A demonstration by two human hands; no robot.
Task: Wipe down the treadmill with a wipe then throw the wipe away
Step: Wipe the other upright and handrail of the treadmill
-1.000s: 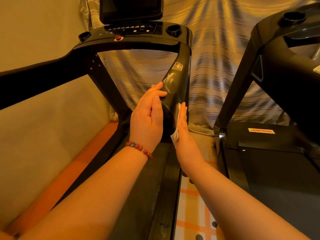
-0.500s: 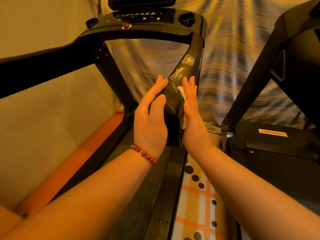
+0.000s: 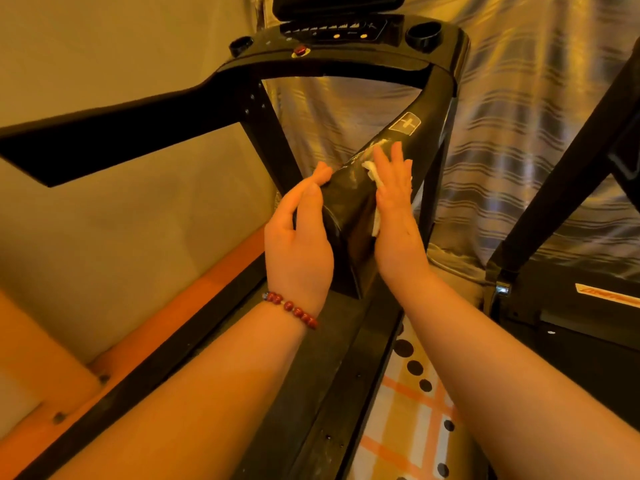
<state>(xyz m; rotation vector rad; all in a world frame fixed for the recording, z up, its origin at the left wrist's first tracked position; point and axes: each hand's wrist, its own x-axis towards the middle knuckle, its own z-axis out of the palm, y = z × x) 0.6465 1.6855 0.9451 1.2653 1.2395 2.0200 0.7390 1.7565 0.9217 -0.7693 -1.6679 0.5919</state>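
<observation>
The wipe (image 3: 370, 170) looks thin, limp and light. It would likely bunch if pinched, so a flat, spread palm suits it best. The right hand (image 3: 394, 209) has its fingers straight and presses the wipe against the outer side of the handrail (image 3: 346, 202) of the treadmill (image 3: 346, 69), near the rail's free end. The left hand (image 3: 298, 244) lies flat on the rail's inner side with fingers extended, gripping nothing. The right palm hides most of the wipe, so only white edges show. Nowhere to throw it away is in view.

glossy black treadmill handrail (image 3: 360, 188), crumpled white paper-like wipe (image 3: 375, 178), shiny striped curtain (image 3: 502, 133).
</observation>
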